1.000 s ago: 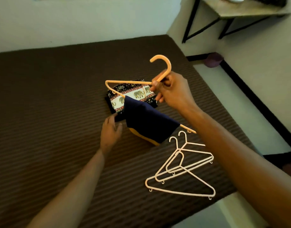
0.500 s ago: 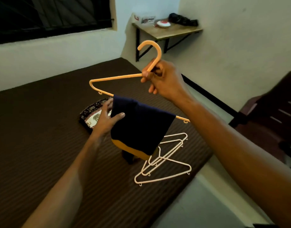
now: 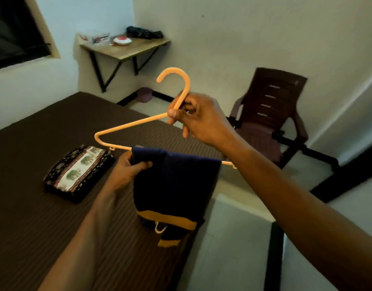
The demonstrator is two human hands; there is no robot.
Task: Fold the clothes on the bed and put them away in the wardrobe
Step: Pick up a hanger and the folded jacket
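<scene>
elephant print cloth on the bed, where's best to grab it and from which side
The folded elephant print cloth lies flat on the bed, a thick rectangular stack. Probably best to slide fingers under its near long edge, thumb on top, coming from the person's side; a pinch on the top layer alone would likely unfold it.

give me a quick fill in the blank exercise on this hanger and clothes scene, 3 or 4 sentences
1. The right hand grips the orange plastic hanger just below its ____.
2. The dark navy garment with a yellow band is draped over the hanger's bottom ____.
3. The left hand pinches the navy garment's upper ____ corner.
4. The folded elephant-print cloth lies on the brown striped ____.

Missing words: hook; bar; left; bed
</scene>
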